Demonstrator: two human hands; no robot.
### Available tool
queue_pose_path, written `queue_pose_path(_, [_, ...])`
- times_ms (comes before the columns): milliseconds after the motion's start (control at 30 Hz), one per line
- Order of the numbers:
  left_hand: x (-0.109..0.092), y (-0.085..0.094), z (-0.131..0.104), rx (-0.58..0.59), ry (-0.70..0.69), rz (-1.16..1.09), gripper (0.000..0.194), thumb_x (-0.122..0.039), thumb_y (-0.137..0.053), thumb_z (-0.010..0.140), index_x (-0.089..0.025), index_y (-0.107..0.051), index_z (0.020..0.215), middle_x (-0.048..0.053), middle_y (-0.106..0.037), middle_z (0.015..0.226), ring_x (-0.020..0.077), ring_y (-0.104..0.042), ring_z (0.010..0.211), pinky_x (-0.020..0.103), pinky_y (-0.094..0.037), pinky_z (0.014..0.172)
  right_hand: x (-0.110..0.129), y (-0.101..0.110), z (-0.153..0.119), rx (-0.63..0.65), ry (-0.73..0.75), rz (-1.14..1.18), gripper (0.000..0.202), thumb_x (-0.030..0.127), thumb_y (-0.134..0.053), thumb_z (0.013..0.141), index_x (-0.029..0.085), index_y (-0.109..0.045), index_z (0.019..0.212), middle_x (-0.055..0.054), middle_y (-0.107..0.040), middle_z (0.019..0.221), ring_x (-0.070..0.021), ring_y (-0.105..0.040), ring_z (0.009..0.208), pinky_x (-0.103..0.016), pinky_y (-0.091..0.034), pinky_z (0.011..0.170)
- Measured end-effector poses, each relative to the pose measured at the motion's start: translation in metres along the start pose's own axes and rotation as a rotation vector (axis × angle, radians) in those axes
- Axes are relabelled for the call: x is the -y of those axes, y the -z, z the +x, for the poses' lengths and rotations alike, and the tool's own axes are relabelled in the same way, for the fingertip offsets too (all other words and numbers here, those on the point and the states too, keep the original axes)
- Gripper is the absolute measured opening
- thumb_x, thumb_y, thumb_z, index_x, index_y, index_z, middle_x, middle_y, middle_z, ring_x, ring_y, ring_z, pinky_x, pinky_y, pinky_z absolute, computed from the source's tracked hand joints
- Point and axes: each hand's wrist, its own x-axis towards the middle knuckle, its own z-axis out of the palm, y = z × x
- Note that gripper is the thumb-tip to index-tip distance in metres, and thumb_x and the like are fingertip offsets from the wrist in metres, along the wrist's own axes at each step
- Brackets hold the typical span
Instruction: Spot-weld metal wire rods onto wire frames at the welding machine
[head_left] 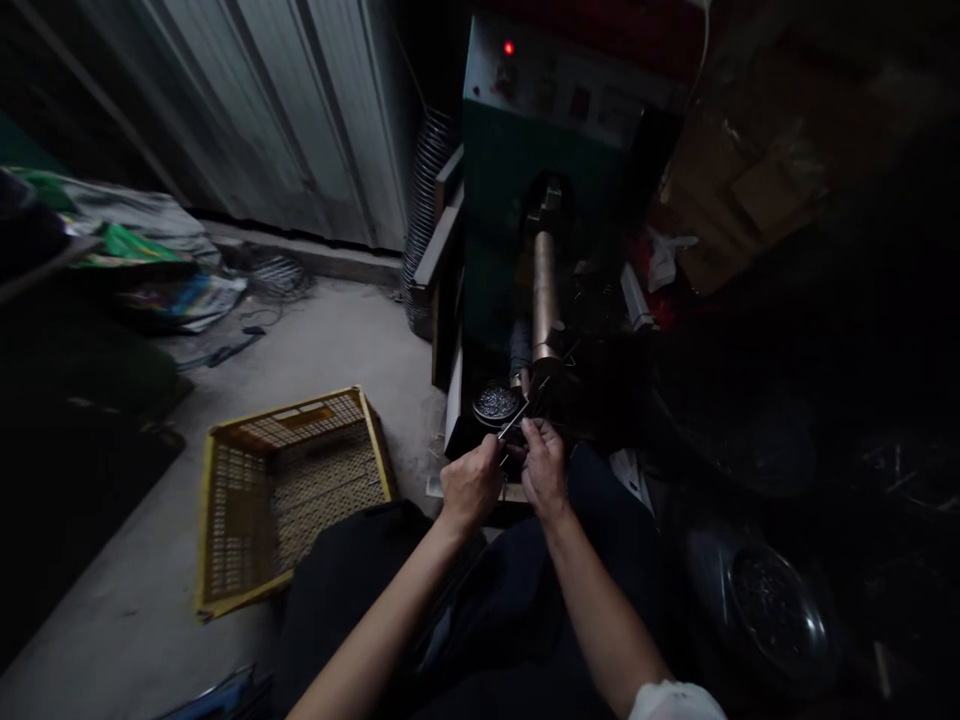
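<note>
- Holding a thin metal piece (516,420) with both hands, I sat right in front of the green machine (525,150).
- My left hand (471,484) was curled shut around the near end of the thin metal piece, in a firm fist.
- My right hand (543,466) had its fingers (534,432) pinched together at the far end of the piece; it was too dark to tell just how they gripped it.
- The piece sat between my two hands, just below the tip of the long brass rod (545,290) that stuck out of the machine.
- A little round dish (496,402) of small shiny bits was just beside my hands, on the left of the rod.
- A small red light (509,48) glowed on top of the machine.
- A yellow plastic crate (289,490) lay tilted on the floor (337,330), well apart on my left.
- A dark round bowl (776,610) with more bits sat low on my right.
- I think a good way to do this step was to keep both hands close and steady, line the piece up straight with the rod tip, and go slow.
- I also think fingers should stay off the rod end, since the machine looked switched on.
</note>
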Motion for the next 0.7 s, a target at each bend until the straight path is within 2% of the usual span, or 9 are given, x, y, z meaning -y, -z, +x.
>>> queue_pose_path(333, [-0.005, 0.002, 0.009, 0.046, -0.008, -0.027, 0.026, -0.026, -0.034, 0.100, -0.021, -0.060, 0.102, 0.007, -0.072, 0.081, 0.0235, -0.070, 0.078, 0.028, -0.024, 0.051, 0.000, 0.005, 0.013, -0.021, 0.030, -0.051, 0.031, 0.043, -0.075, 0.075, 0.020, -0.058, 0.088, 0.000, -0.064, 0.080, -0.0163, -0.064, 0.069, -0.026, -0.055, 0.059])
queue_pose_path(500, [-0.006, -0.002, 0.012, -0.030, -0.043, -0.080, 0.025, -0.028, -0.036, 0.101, -0.021, -0.060, 0.098, 0.005, -0.072, 0.083, 0.0213, -0.070, 0.075, 0.029, -0.022, 0.050, 0.003, 0.005, 0.015, -0.022, 0.039, -0.062, 0.031, 0.044, -0.073, 0.076, 0.020, -0.058, 0.089, 0.000, -0.066, 0.082, -0.0169, -0.065, 0.071, -0.026, -0.055, 0.059])
queue_pose_path(700, [-0.010, -0.003, 0.018, -0.041, -0.057, -0.056, 0.023, -0.025, -0.036, 0.100, -0.021, -0.059, 0.100, 0.005, -0.073, 0.083, 0.0212, -0.070, 0.073, 0.029, -0.023, 0.049, 0.006, 0.005, 0.022, -0.019, 0.058, -0.102, 0.028, 0.043, -0.071, 0.077, 0.021, -0.056, 0.085, 0.001, -0.066, 0.078, -0.0173, -0.065, 0.069, -0.025, -0.053, 0.057])
